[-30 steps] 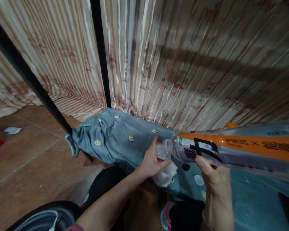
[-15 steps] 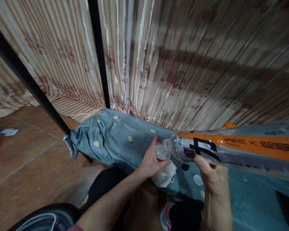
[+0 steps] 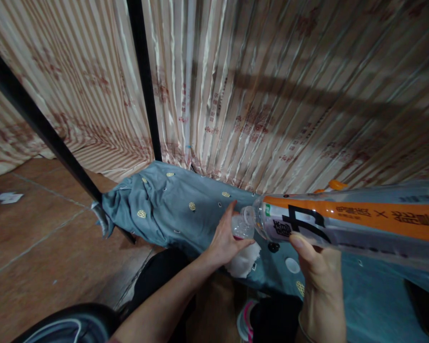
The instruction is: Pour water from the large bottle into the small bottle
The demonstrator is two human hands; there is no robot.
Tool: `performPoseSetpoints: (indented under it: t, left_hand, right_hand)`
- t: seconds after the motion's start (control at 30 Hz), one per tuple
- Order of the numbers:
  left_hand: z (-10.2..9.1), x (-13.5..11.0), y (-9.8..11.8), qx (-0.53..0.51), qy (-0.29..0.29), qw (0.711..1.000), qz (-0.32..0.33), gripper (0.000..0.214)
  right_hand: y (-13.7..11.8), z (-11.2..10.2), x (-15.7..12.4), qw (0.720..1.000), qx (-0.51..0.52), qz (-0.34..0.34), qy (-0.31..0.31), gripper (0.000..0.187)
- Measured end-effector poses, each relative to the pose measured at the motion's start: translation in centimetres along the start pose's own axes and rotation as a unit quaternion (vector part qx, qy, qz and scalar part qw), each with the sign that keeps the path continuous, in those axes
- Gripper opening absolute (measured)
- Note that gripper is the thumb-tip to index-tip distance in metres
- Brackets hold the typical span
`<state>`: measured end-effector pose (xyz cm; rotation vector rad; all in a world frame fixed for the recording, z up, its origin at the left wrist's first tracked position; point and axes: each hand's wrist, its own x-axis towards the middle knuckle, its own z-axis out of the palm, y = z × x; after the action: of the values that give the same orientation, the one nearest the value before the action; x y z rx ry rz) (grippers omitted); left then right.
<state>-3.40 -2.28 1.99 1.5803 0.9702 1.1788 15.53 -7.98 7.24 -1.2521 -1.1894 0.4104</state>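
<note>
The left hand [image 3: 224, 239] holds a small clear bottle [image 3: 242, 227], the thumb and the other fingers [image 3: 243, 244] curved round its sides; the right hand [image 3: 320, 267] grips a large clear bottle [image 3: 357, 216] with an orange label, its thumb laid along the near side and most of its other fingers hidden behind; the large bottle is tipped nearly level over a grey-blue cloth [image 3: 178, 200] printed with yellow pineapples, its neck pointing left and its mouth at the mouth of the small bottle; whether the two rims touch, I cannot tell; a crumpled white tissue [image 3: 242, 263] sits just below the small bottle; a black cap [image 3: 273, 247] and a white disc [image 3: 292, 265] lie on the cloth between the hands; behind hangs a striped curtain [image 3: 214, 85].
</note>
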Motion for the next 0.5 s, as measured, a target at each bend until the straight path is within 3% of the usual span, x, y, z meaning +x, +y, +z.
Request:
performPoseSetpoints:
  t: [0.33, 0.5]
  left_hand:
    - [0.16, -0.21, -0.04, -0.006, -0.006, 1.000, 0.000, 0.115]
    - [0.09, -0.20, 0.15, 0.004, -0.011, 1.000, -0.008, 0.114]
  right_hand:
    - [-0.75, -0.21, -0.06, 1.000, -0.021, 0.007, -0.009, 0.044]
    - [0.19, -0.67, -0.19, 0.999, -0.030, -0.011, -0.026, 0.035]
